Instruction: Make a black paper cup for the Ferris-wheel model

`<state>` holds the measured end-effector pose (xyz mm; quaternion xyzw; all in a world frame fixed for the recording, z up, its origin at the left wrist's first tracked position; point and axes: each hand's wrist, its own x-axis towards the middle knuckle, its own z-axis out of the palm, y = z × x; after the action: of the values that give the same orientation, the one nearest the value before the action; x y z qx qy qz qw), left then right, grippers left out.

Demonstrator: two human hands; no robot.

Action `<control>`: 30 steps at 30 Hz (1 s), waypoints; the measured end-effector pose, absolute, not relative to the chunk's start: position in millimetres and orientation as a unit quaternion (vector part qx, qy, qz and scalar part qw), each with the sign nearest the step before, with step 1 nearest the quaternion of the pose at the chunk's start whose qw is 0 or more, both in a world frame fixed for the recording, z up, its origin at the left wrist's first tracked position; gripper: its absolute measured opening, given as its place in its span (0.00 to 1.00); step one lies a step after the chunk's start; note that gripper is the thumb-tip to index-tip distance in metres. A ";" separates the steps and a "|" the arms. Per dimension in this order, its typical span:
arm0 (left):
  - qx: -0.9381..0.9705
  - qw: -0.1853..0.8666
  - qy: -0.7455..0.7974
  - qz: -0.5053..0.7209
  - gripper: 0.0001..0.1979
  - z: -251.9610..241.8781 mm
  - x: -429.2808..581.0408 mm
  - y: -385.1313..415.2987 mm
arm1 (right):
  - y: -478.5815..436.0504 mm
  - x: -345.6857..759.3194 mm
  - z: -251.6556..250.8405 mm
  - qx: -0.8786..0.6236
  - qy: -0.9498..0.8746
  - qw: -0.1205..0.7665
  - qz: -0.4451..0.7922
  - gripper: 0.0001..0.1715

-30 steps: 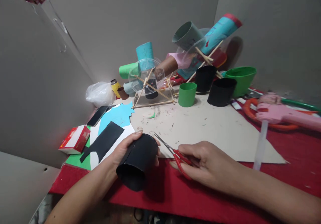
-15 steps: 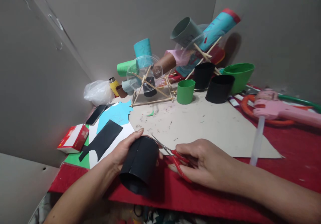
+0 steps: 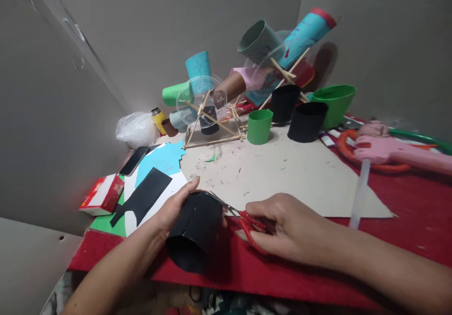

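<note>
A black paper cylinder point(image 3: 196, 228) is tilted over the front of the red table, its open end facing me. My left hand point(image 3: 176, 206) is wrapped round its far side, thumb at the upper rim and fingertips showing on the right. In my right hand point(image 3: 278, 223) are red-handled scissors point(image 3: 251, 232), fingers in the loops. The blades reach the cylinder's far rim and look slightly parted; whether they touch the paper I cannot tell. A cut black sheet point(image 3: 150, 193) lies left of my left hand.
A grey board point(image 3: 282, 178) covers the middle of the red table point(image 3: 413, 216). Behind stand a stick frame point(image 3: 212, 141), a green cup point(image 3: 259, 126) and black cups point(image 3: 307, 123). A pink glue gun point(image 3: 381, 148) is right; a red box point(image 3: 103, 195) and phone point(image 3: 134, 161) are left.
The view has shifted slightly. The cylinder has tipped a little, showing more of its near opening, and the scissor blades look closer together. Both hands keep their hold.
</note>
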<state>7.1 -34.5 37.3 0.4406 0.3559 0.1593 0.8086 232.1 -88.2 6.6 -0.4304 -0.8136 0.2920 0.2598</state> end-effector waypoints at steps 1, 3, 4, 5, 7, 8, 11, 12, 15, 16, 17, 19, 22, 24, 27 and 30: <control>0.442 0.808 0.356 0.160 0.33 36.9 6.8 -34.1 | -88.0 232.1 6.3 -0.427 -0.814 0.262 0.293 0.18; 0.445 0.806 0.355 0.161 0.34 36.3 6.5 -33.6 | -87.8 232.2 5.5 -0.422 -0.816 0.268 0.292 0.18; 0.447 0.805 0.354 0.161 0.34 36.3 6.4 -33.6 | -87.8 232.3 5.1 -0.420 -0.816 0.271 0.291 0.18; 0.448 0.806 0.353 0.159 0.35 36.5 6.4 -33.6 | -87.9 232.3 4.8 -0.418 -0.816 0.273 0.291 0.18; 0.448 0.805 0.356 0.155 0.35 37.1 6.5 -33.7 | -88.1 232.3 4.2 -0.416 -0.816 0.274 0.291 0.18; 0.447 0.805 0.358 0.153 0.35 37.4 6.7 -33.8 | -88.1 232.3 3.9 -0.415 -0.817 0.273 0.293 0.18; 0.448 0.804 0.362 0.150 0.35 37.5 7.0 -33.1 | -87.6 233.0 2.8 -0.409 -0.821 0.269 0.293 0.16; 0.448 0.804 0.361 0.149 0.35 37.3 7.0 -32.7 | -87.3 233.4 2.4 -0.406 -0.824 0.268 0.291 0.15; 0.445 0.808 0.358 0.146 0.35 35.4 6.2 -30.9 | -86.2 234.5 1.7 -0.402 -0.829 0.266 0.284 0.14; 0.442 0.810 0.356 0.147 0.35 34.4 5.6 -30.2 | -86.0 234.7 1.8 -0.402 -0.830 0.264 0.284 0.13; 0.439 0.812 0.354 0.148 0.34 33.3 4.9 -29.7 | -85.9 234.8 2.0 -0.404 -0.829 0.262 0.284 0.13; 0.428 0.822 0.344 0.149 0.33 30.9 3.7 -28.8 | -85.8 234.6 2.8 -0.408 -0.828 0.259 0.283 0.13; 0.405 0.840 0.323 0.161 0.31 29.1 4.0 -29.5 | -85.5 234.0 3.7 -0.410 -0.828 0.258 0.283 0.13; 0.399 0.845 0.305 0.184 0.29 30.3 6.2 -31.2 | -85.3 234.1 3.3 -0.410 -0.827 0.257 0.286 0.13; 0.402 0.839 0.286 0.230 0.25 34.4 10.4 -34.0 | -84.9 235.2 0.9 -0.428 -0.819 0.264 0.275 0.14; 0.393 0.830 0.287 0.272 0.19 36.7 12.5 -34.5 | -84.5 236.2 -1.2 -0.448 -0.811 0.270 0.261 0.15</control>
<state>12.5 -34.5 36.7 0.3926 0.2871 0.2723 0.8302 236.2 -84.5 -1.2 -0.4478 -0.8113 0.2613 0.2701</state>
